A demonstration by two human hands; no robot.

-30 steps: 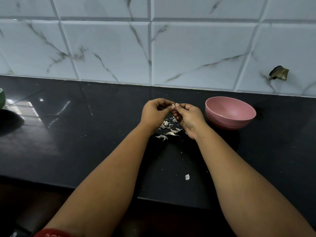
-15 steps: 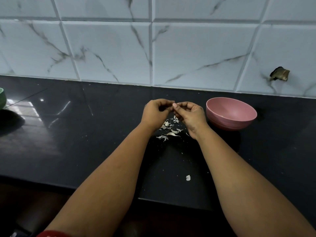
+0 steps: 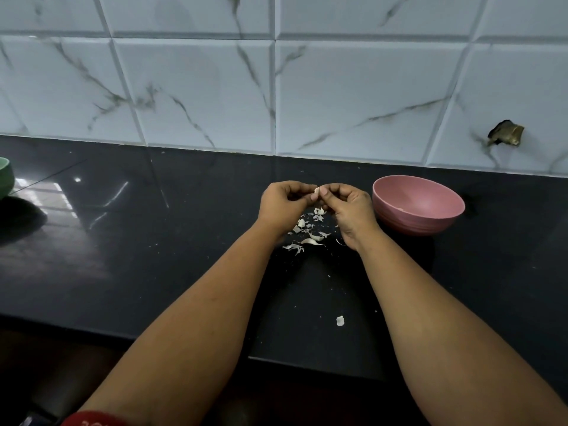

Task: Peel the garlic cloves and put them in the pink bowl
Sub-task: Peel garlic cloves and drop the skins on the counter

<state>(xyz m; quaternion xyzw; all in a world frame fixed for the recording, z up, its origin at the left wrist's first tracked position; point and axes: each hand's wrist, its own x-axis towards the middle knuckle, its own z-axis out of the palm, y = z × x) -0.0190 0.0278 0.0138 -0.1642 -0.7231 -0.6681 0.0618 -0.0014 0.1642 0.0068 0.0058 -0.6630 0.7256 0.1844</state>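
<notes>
My left hand [image 3: 284,204] and my right hand [image 3: 349,210] meet fingertip to fingertip above the black counter. Between them they pinch a small pale garlic clove [image 3: 316,190], mostly hidden by the fingers. Below the hands lies a scatter of white garlic skins [image 3: 309,232]. The pink bowl [image 3: 430,224] stands upright just right of my right hand; a small pale speck shows inside it.
One loose piece of skin [image 3: 340,320] lies nearer the counter's front edge [image 3: 307,362]. A green bowl [image 3: 5,179] sits at the far left edge. The marble-tiled wall [image 3: 276,87] rises behind, with a broken hole [image 3: 505,136] at the right.
Both hands stay together over the skins; the fingers have shifted slightly on the clove. The bowl and the skins have not moved.
</notes>
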